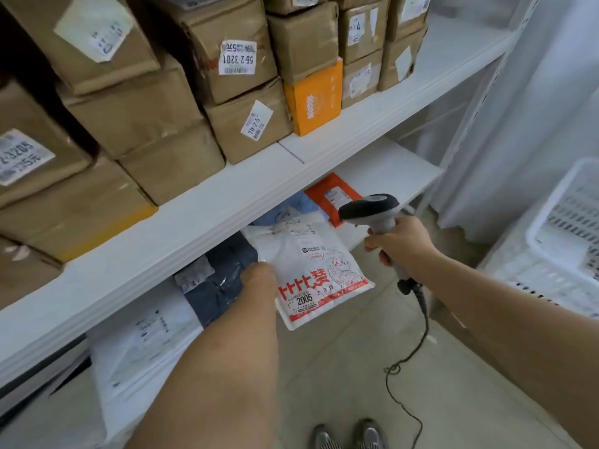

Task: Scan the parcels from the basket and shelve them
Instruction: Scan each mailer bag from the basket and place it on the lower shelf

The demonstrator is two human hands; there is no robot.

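Note:
A white soft parcel with red print and the number 2005 lies on the lower shelf, its front end hanging over the edge. My left hand is at its left edge; the fingers are hidden behind the hand and under the shelf, so the grip is unclear. My right hand grips the handle of a grey and black barcode scanner, whose head points left over the parcel. The scanner's black cable hangs to the floor. The white plastic basket stands at the right.
The upper white shelf board carries stacked brown cardboard boxes and an orange box. On the lower shelf lie a dark blue bag, a white bag, a light blue one and an orange envelope. Tiled floor below.

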